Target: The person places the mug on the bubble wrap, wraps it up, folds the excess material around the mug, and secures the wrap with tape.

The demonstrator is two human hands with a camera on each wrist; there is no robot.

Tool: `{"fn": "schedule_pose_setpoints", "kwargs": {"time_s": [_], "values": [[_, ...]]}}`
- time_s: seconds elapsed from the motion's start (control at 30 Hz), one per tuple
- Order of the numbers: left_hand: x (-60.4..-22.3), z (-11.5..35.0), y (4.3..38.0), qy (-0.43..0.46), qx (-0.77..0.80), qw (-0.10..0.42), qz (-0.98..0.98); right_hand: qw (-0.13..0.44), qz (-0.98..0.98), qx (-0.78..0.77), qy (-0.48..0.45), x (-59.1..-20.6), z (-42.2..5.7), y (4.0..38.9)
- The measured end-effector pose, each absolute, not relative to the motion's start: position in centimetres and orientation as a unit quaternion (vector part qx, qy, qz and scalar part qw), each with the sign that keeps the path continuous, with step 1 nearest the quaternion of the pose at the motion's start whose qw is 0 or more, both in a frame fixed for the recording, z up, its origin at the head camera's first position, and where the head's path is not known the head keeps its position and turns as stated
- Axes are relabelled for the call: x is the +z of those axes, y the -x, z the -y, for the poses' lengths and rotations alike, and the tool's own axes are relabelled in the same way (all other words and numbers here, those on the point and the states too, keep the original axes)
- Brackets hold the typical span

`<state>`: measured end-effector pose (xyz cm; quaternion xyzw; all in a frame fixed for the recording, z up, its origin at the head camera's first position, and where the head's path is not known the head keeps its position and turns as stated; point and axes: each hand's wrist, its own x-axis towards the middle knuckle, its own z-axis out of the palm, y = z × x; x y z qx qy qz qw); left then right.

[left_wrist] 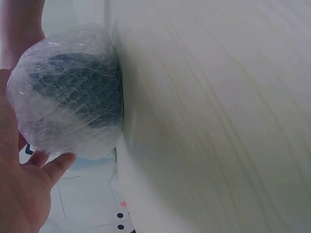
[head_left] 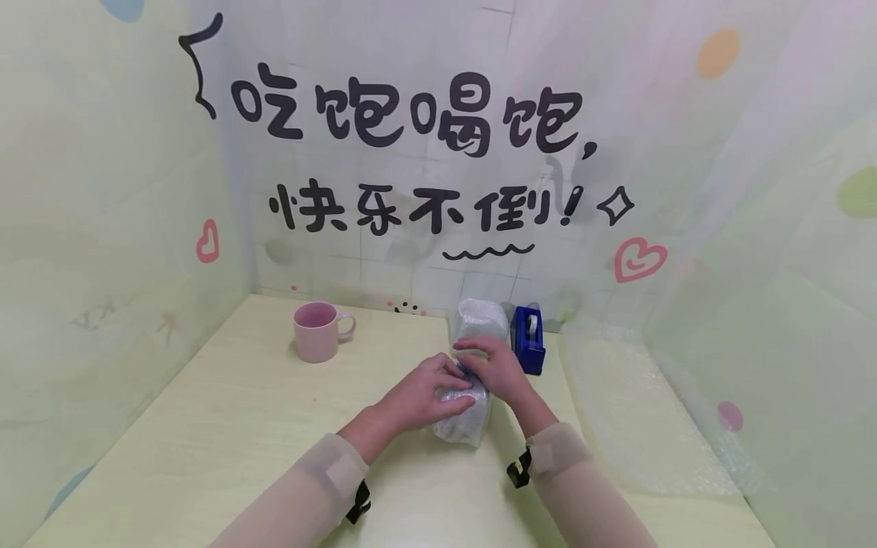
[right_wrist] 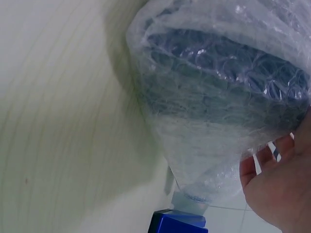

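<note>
A bubble-wrapped bundle (head_left: 464, 417) stands on the table between both hands, with something dark blue showing through the clear wrap (left_wrist: 80, 85). My left hand (head_left: 421, 392) holds it from the left, thumb stretched across its upper part and fingers bent over the top. From the right, my right hand (head_left: 496, 369) reaches over the top with gently bent fingers. In the right wrist view, the fingers (right_wrist: 248, 170) show beside the bundle's upper end. Layers of wrap overlap over its side. The fingertips partly hide the bundle's top in the head view.
Behind the hands stands another bubble-wrapped bundle (head_left: 482, 318), next to a blue tape dispenser (head_left: 528, 342). A pink mug (head_left: 317, 335) stands at the back left. Bubble wrap sheets (head_left: 637, 411) lie along the right side. Printed curtains (head_left: 425, 281) enclose the table (head_left: 205, 434).
</note>
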<state>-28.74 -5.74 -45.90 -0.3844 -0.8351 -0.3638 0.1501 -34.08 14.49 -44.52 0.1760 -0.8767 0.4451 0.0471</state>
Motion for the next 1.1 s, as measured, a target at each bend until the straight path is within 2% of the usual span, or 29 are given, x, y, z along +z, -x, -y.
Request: {"fn": "schedule_pose_setpoints", "kwargs": {"time_s": [0.37,0.67,1.1], "values": [[-46.0,5.7,28.9,0.42,-0.322,0.195,0.826,-0.015,0.889,0.421,-0.18,-44.4,-15.1,34.2],[-45.6,5.6,28.8,0.4,-0.314,0.161,0.846,-0.053,0.882,0.435,-0.175,-44.5,-15.8,34.0],[-45.4,5.4,29.1,0.416,-0.308,0.155,0.841,-0.044,0.883,0.432,-0.179,-44.8,-15.8,34.4]]}}
